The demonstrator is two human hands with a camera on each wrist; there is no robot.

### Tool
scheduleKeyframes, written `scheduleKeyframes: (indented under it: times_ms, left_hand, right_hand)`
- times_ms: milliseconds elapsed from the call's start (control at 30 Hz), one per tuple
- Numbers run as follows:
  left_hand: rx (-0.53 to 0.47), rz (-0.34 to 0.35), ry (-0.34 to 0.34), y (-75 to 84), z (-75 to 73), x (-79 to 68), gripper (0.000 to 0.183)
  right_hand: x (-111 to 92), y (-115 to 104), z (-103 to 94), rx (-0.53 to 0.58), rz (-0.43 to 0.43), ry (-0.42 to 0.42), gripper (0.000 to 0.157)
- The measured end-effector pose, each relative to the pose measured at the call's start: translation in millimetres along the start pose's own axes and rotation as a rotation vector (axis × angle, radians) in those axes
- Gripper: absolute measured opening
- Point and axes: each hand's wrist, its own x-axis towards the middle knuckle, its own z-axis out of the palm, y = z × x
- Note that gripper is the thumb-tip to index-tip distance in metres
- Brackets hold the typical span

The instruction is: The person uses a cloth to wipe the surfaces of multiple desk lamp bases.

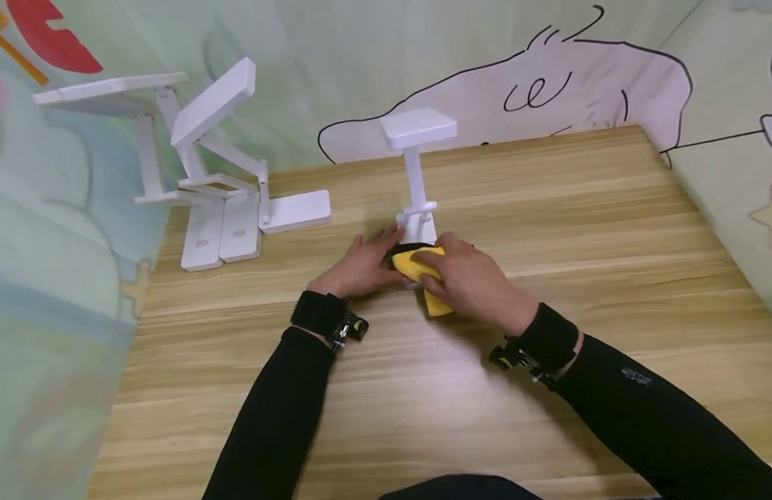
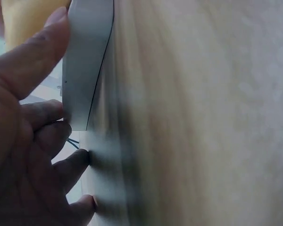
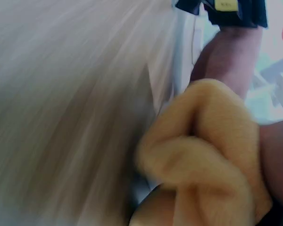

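Observation:
A white folding stand [image 1: 415, 173] with a flat top plate stands upright at the back middle of the wooden table. My left hand [image 1: 367, 267] grips the edge of its base, thumb on one face and fingertips at the side; the left wrist view shows the base edge [image 2: 87, 61] close up. In my right hand [image 1: 473, 281] is a bunched yellow cloth [image 1: 437, 302], pressed on the front part of the base. A dark patch [image 1: 413, 247] shows beside the cloth. Cloth and hands hide most of the base front. The right wrist view shows the cloth [image 3: 203, 150] folded and blurred.
Three more white stands stand close together at the table's back left, one with its base [image 1: 294, 210] turned sideways. The wooden table [image 1: 579, 229] reaches towards me and to the right. A curtain [image 1: 335, 62] with cartoon drawings hangs behind and at both sides.

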Motion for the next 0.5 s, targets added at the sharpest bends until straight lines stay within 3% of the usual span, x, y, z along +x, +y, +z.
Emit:
scheduleKeyframes:
  times_ms: [100,233,500]
  left_hand:
    - [0.001,0.002,0.004,0.8,0.7,0.7,0.097]
    - [-0.018,-0.003,0.003,2.9,0.6,1.2,0.096]
    - [-0.023,-0.012,0.0,1.6,-0.2,0.1,0.097]
  right_hand:
    - [8,2,7.2,-0.026,0.005,-0.012,0.034]
    - [11,16,9.4,-0.023,0.099,0.026,0.033]
    - [7,28,-5.8,-0.085,0.295,-0.021,0.034]
